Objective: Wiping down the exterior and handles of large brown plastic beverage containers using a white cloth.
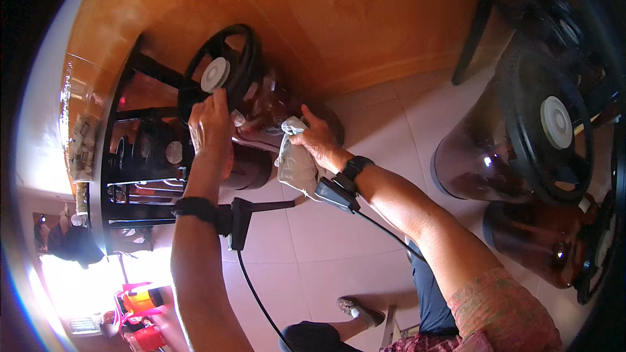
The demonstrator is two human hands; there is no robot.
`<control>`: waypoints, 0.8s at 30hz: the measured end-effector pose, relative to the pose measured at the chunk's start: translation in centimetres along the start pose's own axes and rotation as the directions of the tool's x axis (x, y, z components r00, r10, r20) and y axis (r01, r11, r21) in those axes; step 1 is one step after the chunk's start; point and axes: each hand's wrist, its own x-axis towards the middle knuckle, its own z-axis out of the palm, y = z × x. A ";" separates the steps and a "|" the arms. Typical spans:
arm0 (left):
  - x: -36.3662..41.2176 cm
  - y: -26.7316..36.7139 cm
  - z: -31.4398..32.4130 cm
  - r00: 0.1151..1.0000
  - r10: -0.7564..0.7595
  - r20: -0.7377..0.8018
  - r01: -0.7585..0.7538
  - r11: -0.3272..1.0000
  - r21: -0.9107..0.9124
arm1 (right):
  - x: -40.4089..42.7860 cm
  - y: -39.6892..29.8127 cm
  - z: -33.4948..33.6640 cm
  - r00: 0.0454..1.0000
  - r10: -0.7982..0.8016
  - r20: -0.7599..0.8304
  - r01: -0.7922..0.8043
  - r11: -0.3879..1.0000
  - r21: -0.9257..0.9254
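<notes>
My left hand (210, 122) reaches to the top of a large dark translucent jar (279, 100), its fingers closed at the lower edge of a white round knob (214, 75). That knob sits in the middle of the jar's black spoked lid (255, 54). The thumb is mostly hidden. Beside the jar's lower part, my right hand (320, 139) holds a bunched, pale cloth (297, 164) that hangs down from the fingers. Light reflections on the jar wall hide what is inside it.
Another large dark jar (464, 151) with a white knob (556, 122) stands at right, near a brown jar (525, 239). At left is a black-framed table (105, 200). An orange-brown panel (352, 14) rises behind. Cables (257, 298) hang from both wrist devices.
</notes>
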 end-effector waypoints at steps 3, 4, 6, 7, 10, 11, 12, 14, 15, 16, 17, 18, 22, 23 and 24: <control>1.4 -0.6 0.4 0.999 0.005 -0.032 -0.003 0.997 0.081 | 0.7 -0.4 0.3 0.999 -0.022 0.041 0.025 0.997 -0.079; 1.6 -1.1 0.6 1.000 -0.026 0.011 0.024 0.994 0.102 | 0.9 -1.0 0.7 0.995 -0.080 0.067 0.092 0.977 -0.191; 1.5 -1.8 1.6 1.000 -0.017 -0.001 0.017 0.988 0.152 | 1.3 -1.2 1.3 0.996 -0.051 0.077 0.070 0.964 -0.258; 1.3 -2.3 1.9 0.999 -0.011 -0.037 0.015 0.991 0.131 | 1.4 -1.2 1.6 0.994 -0.050 0.096 0.076 0.955 -0.288; 1.8 -1.8 2.4 0.994 -0.088 -0.071 0.098 0.983 0.154 | 1.3 0.2 0.9 0.994 -0.078 0.077 0.101 0.926 -0.363; 2.0 -1.4 2.7 0.993 -0.094 -0.074 0.103 0.985 0.142 | 1.5 1.1 0.3 0.989 -0.121 0.081 0.143 0.912 -0.384; 2.3 -1.2 2.8 0.994 -0.093 -0.060 0.100 0.986 0.130 | 1.6 1.4 0.2 0.982 -0.166 0.092 0.189 0.896 -0.402; 2.5 -1.0 2.8 0.994 -0.095 -0.058 0.102 0.988 0.116 | -1.6 2.3 -1.2 0.984 -0.108 0.144 0.171 0.814 -0.555; 2.5 -0.5 3.2 0.994 -0.103 -0.046 0.108 0.984 0.142 | -2.4 0.5 -1.9 0.986 -0.001 0.166 0.077 0.889 -0.451; 2.6 -0.1 3.4 0.993 -0.109 -0.037 0.114 0.980 0.163 | -3.1 1.6 -2.8 0.960 0.159 0.229 -0.047 0.903 -0.427; 2.8 1.2 2.9 0.961 -0.263 0.084 0.247 0.955 0.166 | -5.8 5.5 -4.0 0.986 -0.075 0.147 0.147 0.798 -0.584; 3.0 0.8 3.9 0.971 -0.231 0.061 0.217 0.959 0.181 | -8.1 -0.7 -4.2 0.964 0.197 0.180 -0.097 0.887 -0.452; 1.6 -0.8 1.9 0.946 -0.306 0.105 0.261 0.913 0.314 | -13.1 2.7 -6.4 0.969 0.126 0.211 -0.082 0.976 -0.202; 1.4 0.8 3.8 0.952 -0.306 0.020 0.290 0.919 0.266 | -14.1 0.8 -8.0 0.965 0.178 0.192 -0.135 0.967 -0.214; 1.5 2.1 3.3 0.949 -0.309 -0.062 0.314 0.916 0.249 | -15.8 -1.3 -8.9 0.953 0.227 0.202 -0.185 0.961 -0.205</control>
